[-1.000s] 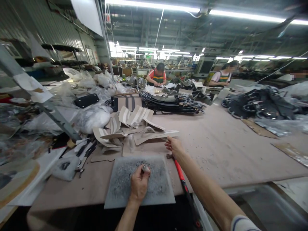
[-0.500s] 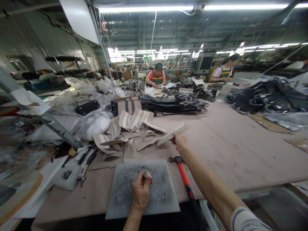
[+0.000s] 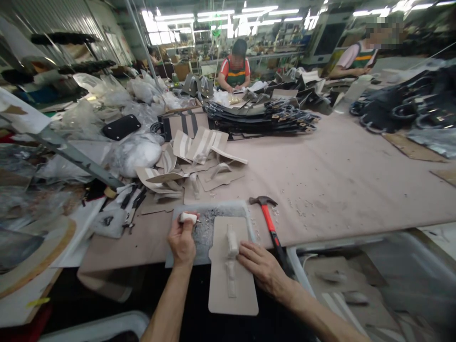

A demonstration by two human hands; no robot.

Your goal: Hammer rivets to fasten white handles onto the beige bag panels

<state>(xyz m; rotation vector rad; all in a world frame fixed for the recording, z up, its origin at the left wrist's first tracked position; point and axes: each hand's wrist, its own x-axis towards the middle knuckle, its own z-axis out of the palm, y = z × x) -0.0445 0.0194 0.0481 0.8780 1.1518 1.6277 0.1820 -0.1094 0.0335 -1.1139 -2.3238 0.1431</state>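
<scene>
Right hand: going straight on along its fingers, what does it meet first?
The right hand would likely meet the raised strap on the beige panel first; depth is unclear, so it may already touch it.

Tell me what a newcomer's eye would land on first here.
Likely the red-handled hammer, lying on the table to the right of the grey board. Next, the beige panel with a raised strap, which juts past the board's near edge, the right hand at its side. Farther back, a stack of dark pieces stands out.
</scene>
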